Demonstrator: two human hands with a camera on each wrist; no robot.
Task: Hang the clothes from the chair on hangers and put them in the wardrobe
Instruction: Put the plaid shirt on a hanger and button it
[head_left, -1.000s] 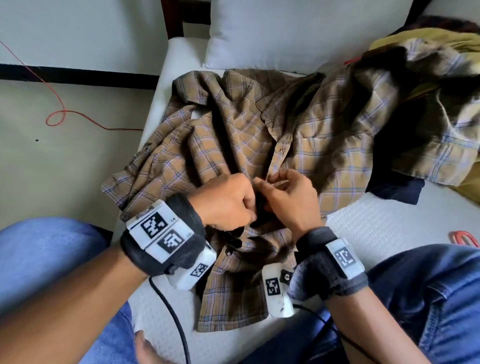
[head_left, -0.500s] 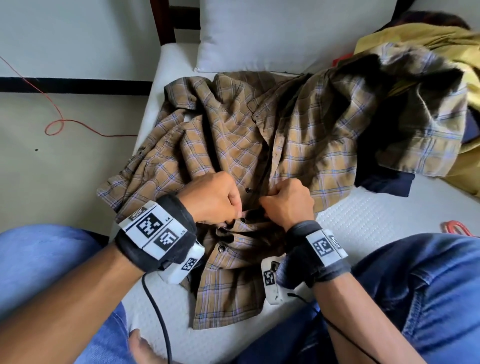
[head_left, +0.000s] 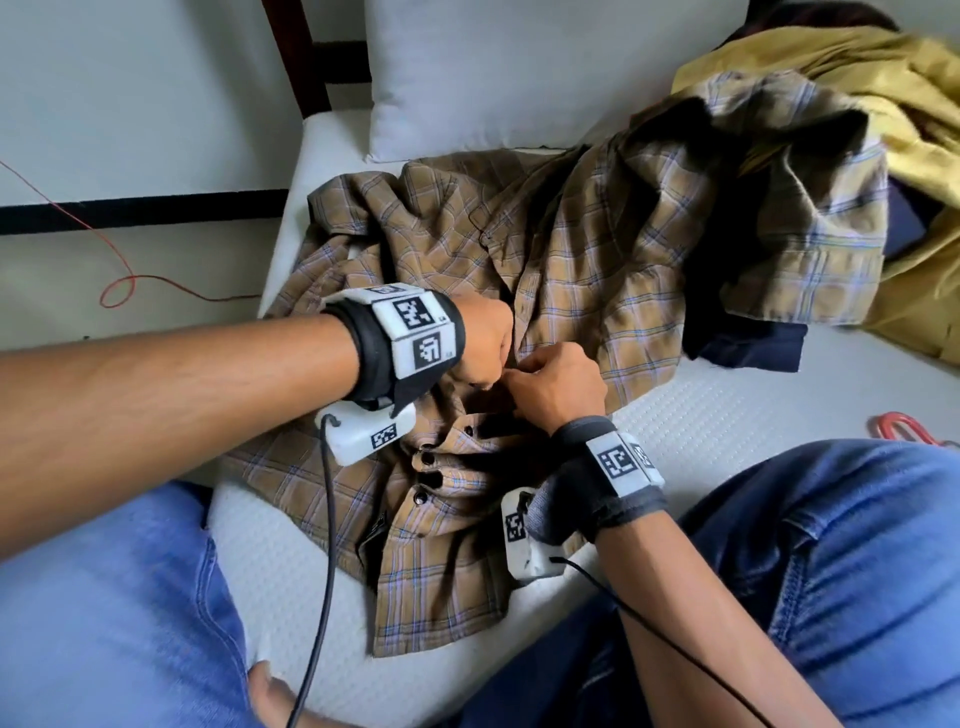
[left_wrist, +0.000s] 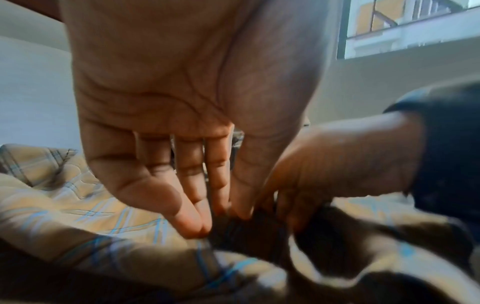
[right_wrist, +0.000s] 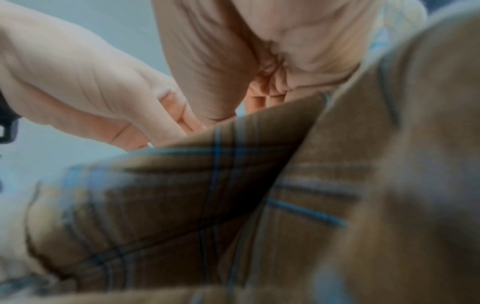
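Shifting farther up the shirt's (head_left: 597, 270) front opening since a moment ago — left hand (head_left: 480, 343) and right hand (head_left: 558, 387) meeting at the next button, fingertips (left_wrist: 197, 228) pressed together, pinching cloth, probably to work the fastening. Lying crumpled on the white mattress (head_left: 727, 431), not yet on a hanger.

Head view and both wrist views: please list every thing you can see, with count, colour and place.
plaid shirt: one, tan with blue lines, spread on the mattress, dark buttons along its front
mattress: one, white
pillow: one, white, behind the shirt
yellow garment: one, far right pile
dark garment: one, navy, under the shirt's right side
red cord: one, on floor at left
left hand: pinches shirt front
right hand: pinches shirt front
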